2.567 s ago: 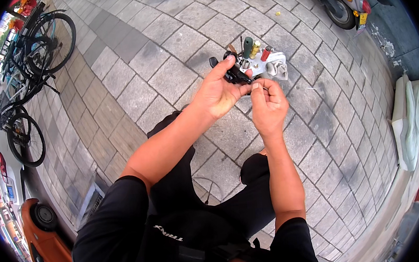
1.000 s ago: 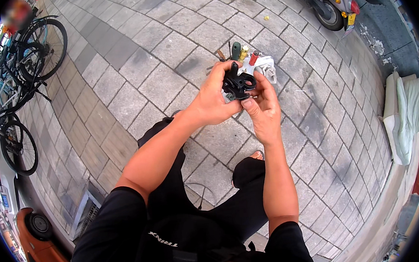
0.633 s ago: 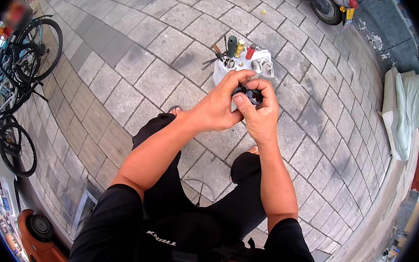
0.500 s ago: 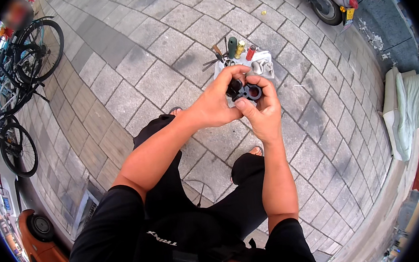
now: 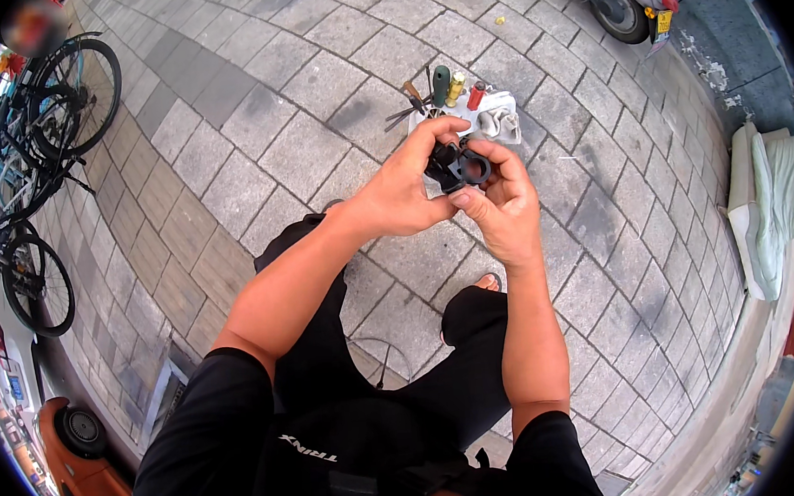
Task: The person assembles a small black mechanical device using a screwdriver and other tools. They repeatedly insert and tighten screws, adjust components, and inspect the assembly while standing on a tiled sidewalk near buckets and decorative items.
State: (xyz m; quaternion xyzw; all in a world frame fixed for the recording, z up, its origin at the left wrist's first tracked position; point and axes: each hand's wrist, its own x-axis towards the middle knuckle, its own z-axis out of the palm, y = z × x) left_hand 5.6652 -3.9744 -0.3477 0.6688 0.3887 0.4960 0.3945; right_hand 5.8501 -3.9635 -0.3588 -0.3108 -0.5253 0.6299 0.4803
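Between my two hands is a black clamp-like part (image 5: 458, 176) with a round ring opening that faces up towards me. My left hand (image 5: 402, 190) grips its left side, thumb below and fingers curled over the top. On the other side, my right hand (image 5: 510, 209) pinches the ring's edge between thumb and forefinger. Both hands hide some of the part, so its exact kind is unclear. Just beyond them, a white cloth (image 5: 501, 120) lies on the ground beside upright tools: a dark green handle (image 5: 441, 86), a yellow one (image 5: 455, 90) and a red one (image 5: 476, 98).
Thin dark rods (image 5: 398, 115) stick out left of the tools. Bicycles (image 5: 41, 173) stand at the far left, above an orange vehicle (image 5: 93, 477). A scooter (image 5: 620, 7) is parked at the far right; a cloth-covered pale object (image 5: 767, 209) stands by the right-hand kerb.
The black part has turned slightly in my hands, its ring now facing me more squarely. My right hand has shifted a little to the right; both hands keep their hold.
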